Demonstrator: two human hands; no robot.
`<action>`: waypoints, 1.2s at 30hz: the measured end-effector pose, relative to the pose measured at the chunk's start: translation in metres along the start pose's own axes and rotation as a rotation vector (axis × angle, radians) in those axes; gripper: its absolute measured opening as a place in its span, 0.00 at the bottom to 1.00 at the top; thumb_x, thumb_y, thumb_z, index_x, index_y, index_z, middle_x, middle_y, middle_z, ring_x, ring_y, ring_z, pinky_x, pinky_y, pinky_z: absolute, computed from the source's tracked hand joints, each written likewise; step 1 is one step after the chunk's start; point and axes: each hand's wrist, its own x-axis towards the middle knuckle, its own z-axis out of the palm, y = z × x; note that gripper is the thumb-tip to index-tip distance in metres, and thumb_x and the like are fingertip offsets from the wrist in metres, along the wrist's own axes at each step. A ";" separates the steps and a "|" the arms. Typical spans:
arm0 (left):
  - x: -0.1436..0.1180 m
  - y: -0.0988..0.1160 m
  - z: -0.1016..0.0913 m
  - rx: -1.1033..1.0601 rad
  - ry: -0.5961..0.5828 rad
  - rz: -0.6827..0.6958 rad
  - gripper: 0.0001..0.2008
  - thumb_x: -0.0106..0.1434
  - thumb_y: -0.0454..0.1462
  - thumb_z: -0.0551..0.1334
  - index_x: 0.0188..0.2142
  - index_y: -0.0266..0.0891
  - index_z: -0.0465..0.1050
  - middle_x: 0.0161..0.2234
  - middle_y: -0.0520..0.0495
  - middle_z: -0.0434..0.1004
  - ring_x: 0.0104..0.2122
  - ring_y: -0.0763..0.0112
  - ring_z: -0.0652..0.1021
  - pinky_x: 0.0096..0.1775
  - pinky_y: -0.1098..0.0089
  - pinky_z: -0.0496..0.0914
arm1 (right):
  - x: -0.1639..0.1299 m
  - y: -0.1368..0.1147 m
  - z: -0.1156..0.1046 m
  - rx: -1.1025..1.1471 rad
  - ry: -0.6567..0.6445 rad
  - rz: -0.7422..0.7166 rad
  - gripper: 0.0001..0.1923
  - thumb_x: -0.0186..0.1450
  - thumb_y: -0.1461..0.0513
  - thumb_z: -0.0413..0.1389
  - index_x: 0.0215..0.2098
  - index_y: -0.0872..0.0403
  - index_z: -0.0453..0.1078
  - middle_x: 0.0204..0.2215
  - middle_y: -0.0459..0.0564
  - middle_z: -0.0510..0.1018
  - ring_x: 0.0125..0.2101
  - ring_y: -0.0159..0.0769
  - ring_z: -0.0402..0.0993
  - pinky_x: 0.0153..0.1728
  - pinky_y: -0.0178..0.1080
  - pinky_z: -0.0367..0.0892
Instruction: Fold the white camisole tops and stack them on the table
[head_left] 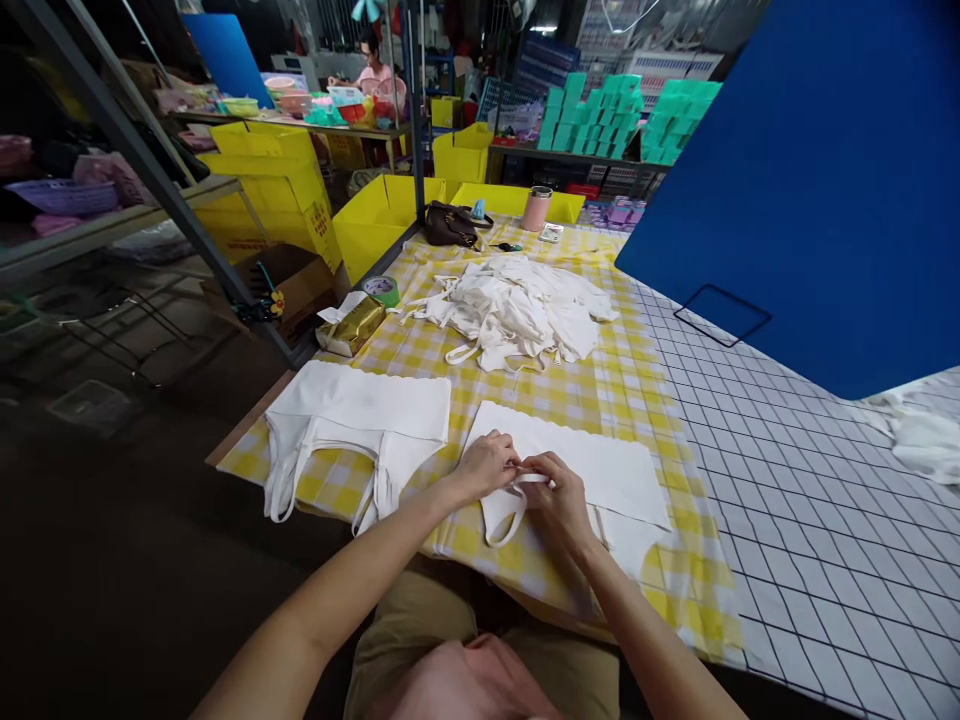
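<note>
A white camisole [585, 455] lies flat in front of me, its scalloped hem away from me and its straps toward me. My left hand [490, 463] has its fingers pinched together at the camisole's strap. Right beside it, my right hand [559, 495] also pinches the strap, which loops between and below the hands. The fingertips of both hands nearly meet; exactly what lies between them is partly hidden. To the left rests a stack of white camisoles [367, 400], straps hanging at the table's near edge. Farther back is a loose heap of white garments [525, 305].
A yellow checked cloth [630, 390] covers the table. Tissue pack [352, 328], green tape roll [382, 290], dark handbag [450, 224] and pink tumbler [536, 208] stand along the left and back. A blue board [817, 200] rises at right. A person [373, 70] sits far behind.
</note>
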 end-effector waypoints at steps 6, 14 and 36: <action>0.002 0.005 -0.007 0.030 -0.049 -0.029 0.06 0.58 0.34 0.59 0.30 0.37 0.75 0.32 0.47 0.71 0.38 0.67 0.70 0.42 0.69 0.66 | 0.008 0.005 0.005 -0.052 -0.030 0.009 0.14 0.49 0.68 0.46 0.29 0.54 0.72 0.27 0.48 0.74 0.28 0.35 0.69 0.30 0.37 0.62; 0.004 0.005 -0.009 0.021 -0.057 -0.027 0.06 0.58 0.33 0.59 0.29 0.37 0.75 0.31 0.47 0.72 0.37 0.67 0.70 0.41 0.69 0.65 | 0.011 0.013 0.002 -0.260 -0.073 -0.128 0.12 0.53 0.69 0.46 0.30 0.54 0.69 0.28 0.51 0.73 0.31 0.38 0.67 0.33 0.38 0.62; 0.006 0.005 -0.011 0.048 -0.097 -0.048 0.07 0.57 0.34 0.58 0.29 0.36 0.75 0.31 0.46 0.72 0.37 0.66 0.70 0.40 0.70 0.65 | 0.014 0.015 0.004 -0.192 -0.045 -0.176 0.10 0.52 0.68 0.48 0.29 0.53 0.70 0.27 0.49 0.73 0.30 0.37 0.69 0.31 0.37 0.63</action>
